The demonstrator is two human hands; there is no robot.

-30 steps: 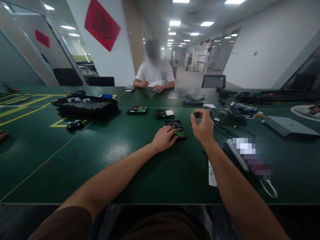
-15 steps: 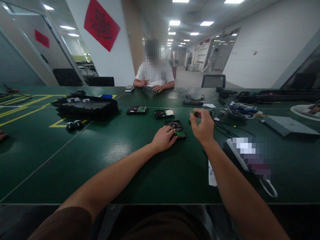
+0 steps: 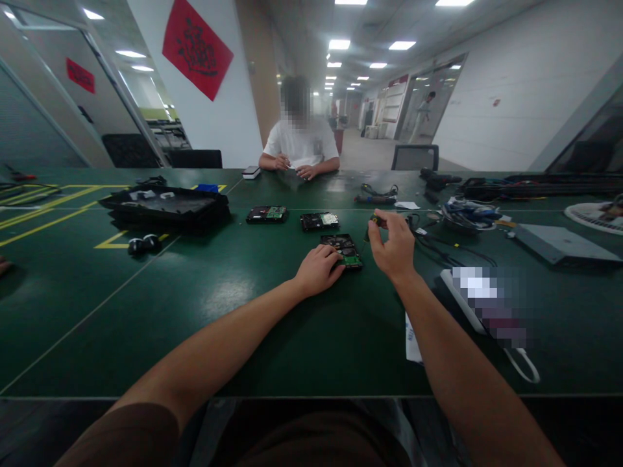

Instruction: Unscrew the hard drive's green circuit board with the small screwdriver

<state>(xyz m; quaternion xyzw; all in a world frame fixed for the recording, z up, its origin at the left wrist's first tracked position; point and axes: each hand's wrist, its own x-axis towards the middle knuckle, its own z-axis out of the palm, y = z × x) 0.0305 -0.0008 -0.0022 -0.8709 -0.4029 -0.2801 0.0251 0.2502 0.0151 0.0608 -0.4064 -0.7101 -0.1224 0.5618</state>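
Hard drive, small, black and rectangular, green circuit board facing up (image 3: 347, 249): flat on the dark green table top (image 3: 233, 311), just above the middle of the frame. Long axis roughly up and down the frame, leaning a little toward the upper left.

Left hand (image 3: 318, 269) nearer of the two: touching, laid over the lower left corner of the hard drive, fingers bent on top of it. Pressing down or gripping the edge, impossible to tell.

Right hand (image 3: 395, 250) raised just right of the drive and apart from it, thumb and fingertips pinched shut on a slim screwdriver with a yellow-and-black handle (image 3: 375, 221). Handle up at the fingertips, thin shaft slanting down and left toward the drive's upper right edge. Tip too small to say whether touching the board. So: drive down and to the left of this hand, tool already tilted that way.

Further up the frame, well apart: two more black hard drives (image 3: 267, 214) (image 3: 320, 221) side by side. Upper left, a shallow black plastic tray (image 3: 165, 206). Right of centre, a tangle of dark cables (image 3: 438, 250). Across the table, a person in a white shirt (image 3: 302, 144), hands on the far edge.
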